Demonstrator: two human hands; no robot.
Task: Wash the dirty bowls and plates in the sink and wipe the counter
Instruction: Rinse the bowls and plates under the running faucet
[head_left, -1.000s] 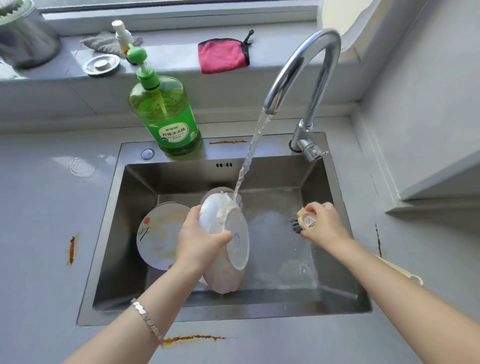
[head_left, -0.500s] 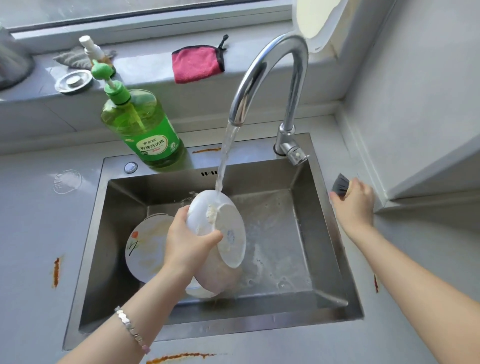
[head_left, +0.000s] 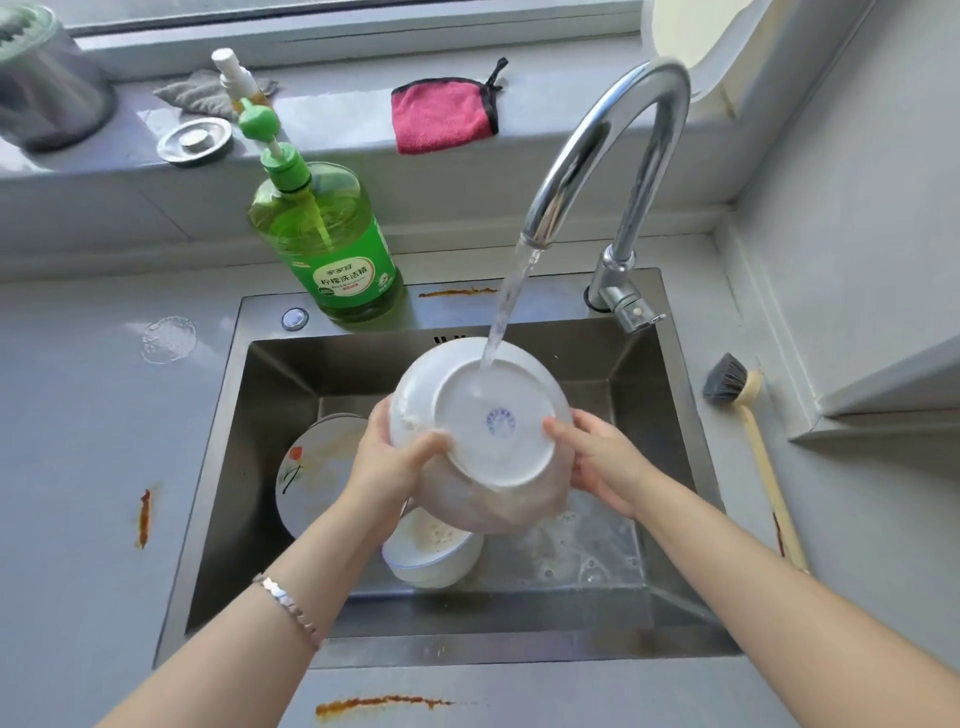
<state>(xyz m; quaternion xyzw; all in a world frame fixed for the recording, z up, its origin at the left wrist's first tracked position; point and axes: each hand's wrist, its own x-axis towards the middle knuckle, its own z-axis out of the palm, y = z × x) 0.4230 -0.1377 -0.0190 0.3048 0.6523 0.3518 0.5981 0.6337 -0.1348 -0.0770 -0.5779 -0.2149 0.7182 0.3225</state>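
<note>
Plate (head_left: 311, 478) half hidden behind left hand (head_left: 395, 467); lower bowl (head_left: 431, 561) mostly under held bowl (head_left: 498, 452), perhaps dirty.

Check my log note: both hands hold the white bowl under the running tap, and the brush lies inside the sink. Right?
Not quite. The head view shows the brush lying on the counter right of the sink, not inside it. The rest stands.

White ceramic bowl (head_left: 493, 431) tilted, base toward viewer, under water stream (head_left: 511, 291) above steel sink (head_left: 467, 649); second soiled white bowl (head_left: 434, 553) and stained flower-painted plate (head_left: 311, 478) lay inside.
</note>
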